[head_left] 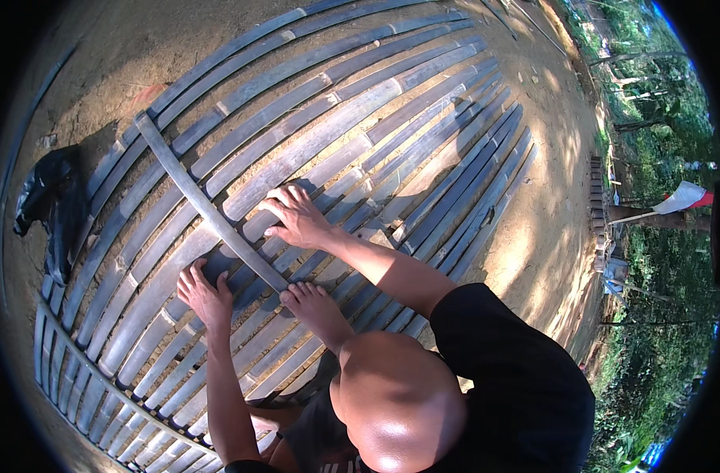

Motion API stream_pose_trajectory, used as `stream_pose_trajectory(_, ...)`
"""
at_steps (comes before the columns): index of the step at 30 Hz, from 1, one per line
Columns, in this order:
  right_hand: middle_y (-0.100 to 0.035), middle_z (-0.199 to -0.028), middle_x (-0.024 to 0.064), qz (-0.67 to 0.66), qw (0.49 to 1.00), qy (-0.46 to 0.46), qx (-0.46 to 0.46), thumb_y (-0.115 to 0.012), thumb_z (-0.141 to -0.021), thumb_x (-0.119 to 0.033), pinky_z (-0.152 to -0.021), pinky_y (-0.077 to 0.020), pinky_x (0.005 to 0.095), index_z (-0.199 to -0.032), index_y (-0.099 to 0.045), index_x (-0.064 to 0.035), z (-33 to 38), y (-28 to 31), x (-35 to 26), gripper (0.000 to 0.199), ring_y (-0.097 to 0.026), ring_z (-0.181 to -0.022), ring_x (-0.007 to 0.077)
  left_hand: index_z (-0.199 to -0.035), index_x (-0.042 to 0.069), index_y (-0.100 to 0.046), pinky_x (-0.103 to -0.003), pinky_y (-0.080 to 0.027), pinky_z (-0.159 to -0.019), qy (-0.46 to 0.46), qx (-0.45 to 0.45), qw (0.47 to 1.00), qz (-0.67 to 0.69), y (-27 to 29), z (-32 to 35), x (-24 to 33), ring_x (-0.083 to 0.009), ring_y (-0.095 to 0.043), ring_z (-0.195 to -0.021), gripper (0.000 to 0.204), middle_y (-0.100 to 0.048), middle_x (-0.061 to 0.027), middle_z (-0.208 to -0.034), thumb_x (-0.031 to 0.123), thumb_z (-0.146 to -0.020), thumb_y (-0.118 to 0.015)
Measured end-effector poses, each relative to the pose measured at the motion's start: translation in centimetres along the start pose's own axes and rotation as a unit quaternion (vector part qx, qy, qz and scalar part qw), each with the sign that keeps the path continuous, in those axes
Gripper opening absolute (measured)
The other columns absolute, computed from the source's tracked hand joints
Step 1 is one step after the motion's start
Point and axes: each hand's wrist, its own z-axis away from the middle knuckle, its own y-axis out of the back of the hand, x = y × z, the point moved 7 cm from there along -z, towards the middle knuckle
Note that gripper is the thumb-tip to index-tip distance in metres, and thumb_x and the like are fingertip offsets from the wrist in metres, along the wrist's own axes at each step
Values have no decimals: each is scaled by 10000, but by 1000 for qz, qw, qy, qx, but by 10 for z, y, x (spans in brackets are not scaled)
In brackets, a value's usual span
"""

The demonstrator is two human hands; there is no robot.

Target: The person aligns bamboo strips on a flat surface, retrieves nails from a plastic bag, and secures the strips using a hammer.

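Note:
A mat of long grey bamboo slats (360, 118) lies side by side on bare dirt. One flat bamboo strip (194, 193) crosses the slats at an angle, threaded over and under them. My right hand (298, 217) presses on the slats just right of this strip, fingers bent and touching its edge. Lower left, my left hand (204, 296) rests with spread fingers on the slats beside the strip's near end. My bare foot (316, 309) stands on the slats at that same end, and my knee (391, 402) fills the lower middle.
A black plastic bag (48, 205) lies at the mat's left edge. Another cross strip (100, 366) binds the slats at the lower left. Sunlit dirt ground (549, 205) borders the mat on the right, then stacked pieces (597, 193), a red and white cloth (685, 197) and trees.

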Motion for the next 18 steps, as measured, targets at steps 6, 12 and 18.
stream_pose_trajectory(6,-465,-1453,131,20,1000,-18,-7,-722,-919,-413,-1200,-264,547,-1434,-487,-150,1,-4,3,624,-364,-1400,390,-1268,124,-558,-511,-303,-1096,4,-8,1000,-21,-3,0,-2,-345,-466,-1247,550,-527,-123,-1225,167,-784,-815)
stream_pose_trajectory(12,-485,-1412,133,11,999,7,36,-736,-906,-419,-1186,-285,538,-1414,-507,-156,3,-1,2,616,-403,-1352,395,-1276,138,-561,-505,-300,-1105,-2,-6,1000,-30,-6,0,-4,-344,-464,-1259,559,-527,-115,-1247,191,-784,-822)
stream_pose_trajectory(18,-499,-1371,125,21,998,19,56,-739,-896,-360,-1124,-342,546,-1377,-532,-146,4,4,-3,566,-453,-1294,371,-1287,153,-568,-505,-323,-1062,10,-12,999,-48,-5,1,-6,-344,-466,-1220,574,-521,-132,-1215,275,-795,-838)
